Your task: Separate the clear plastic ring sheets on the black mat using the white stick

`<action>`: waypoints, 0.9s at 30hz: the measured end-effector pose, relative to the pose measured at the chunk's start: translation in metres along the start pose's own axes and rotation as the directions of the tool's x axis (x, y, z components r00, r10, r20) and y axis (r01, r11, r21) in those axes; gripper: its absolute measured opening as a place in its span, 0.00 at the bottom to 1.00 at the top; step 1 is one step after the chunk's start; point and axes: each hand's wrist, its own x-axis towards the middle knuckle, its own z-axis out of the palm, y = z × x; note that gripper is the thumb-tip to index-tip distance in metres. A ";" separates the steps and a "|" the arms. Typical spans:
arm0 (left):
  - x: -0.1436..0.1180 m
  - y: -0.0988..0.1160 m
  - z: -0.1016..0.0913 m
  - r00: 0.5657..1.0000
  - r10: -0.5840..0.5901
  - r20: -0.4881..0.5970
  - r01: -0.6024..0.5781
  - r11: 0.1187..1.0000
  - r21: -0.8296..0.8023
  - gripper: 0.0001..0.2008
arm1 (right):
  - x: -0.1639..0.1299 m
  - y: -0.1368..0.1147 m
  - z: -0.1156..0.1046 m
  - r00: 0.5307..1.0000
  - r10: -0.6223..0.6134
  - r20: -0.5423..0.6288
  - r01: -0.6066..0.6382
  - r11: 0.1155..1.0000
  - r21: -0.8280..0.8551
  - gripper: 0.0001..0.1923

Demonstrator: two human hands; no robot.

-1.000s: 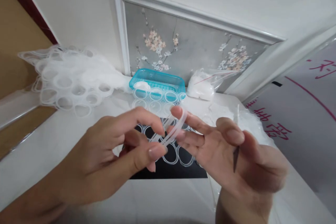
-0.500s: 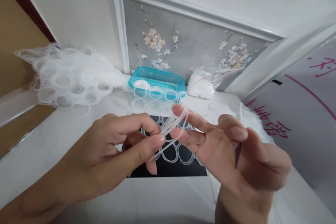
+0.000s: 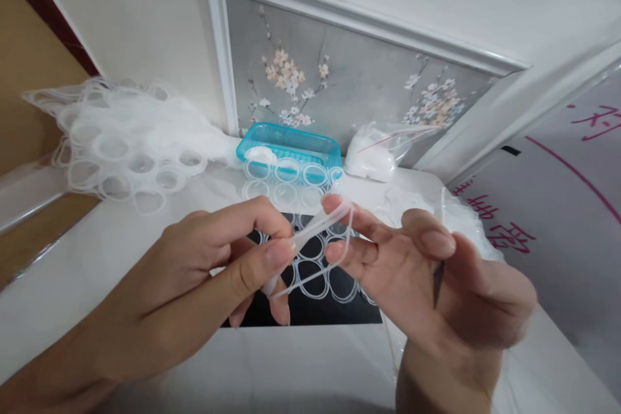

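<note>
Between my hands stretches a bunch of thin white elastic rings (image 3: 317, 228). The thumb and forefinger of my left hand (image 3: 213, 278) pinch the bunch, and its lower fingers curl beneath. My right hand (image 3: 412, 278) is palm up, its forefinger hooked in the loop and pulling it taut; one strand hangs lower, near the other fingers. The right thumb is bent over the palm, by a thin dark pointed sliver (image 3: 438, 281) that I cannot make out. Behind and below the hands, a sheet of joined clear rings (image 3: 310, 278) lies on a black mat (image 3: 310, 317).
A turquoise basket (image 3: 291, 132) stands at the back beside a plastic bag of white stuff (image 3: 373, 158). A heap of white ring netting (image 3: 130, 142) rises at the left. More clear plastic (image 3: 466, 220) lies at right, by a board with red writing (image 3: 548, 187).
The loose strands have drawn together into a tighter band between my hands. My left hand has shifted slightly left and up; the right has barely moved.
</note>
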 end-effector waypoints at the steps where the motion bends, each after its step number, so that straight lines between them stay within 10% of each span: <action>1: 0.000 0.000 0.000 1.000 0.010 -0.004 -0.010 1.000 -0.002 0.12 | 0.000 0.000 0.000 1.000 -0.002 -0.001 0.002 1.000 0.000 0.06; 27: 0.000 0.001 0.000 1.000 -0.021 0.005 0.021 0.999 -0.043 0.15 | 0.000 0.002 0.005 0.993 -0.060 -0.102 0.054 0.997 -0.062 0.07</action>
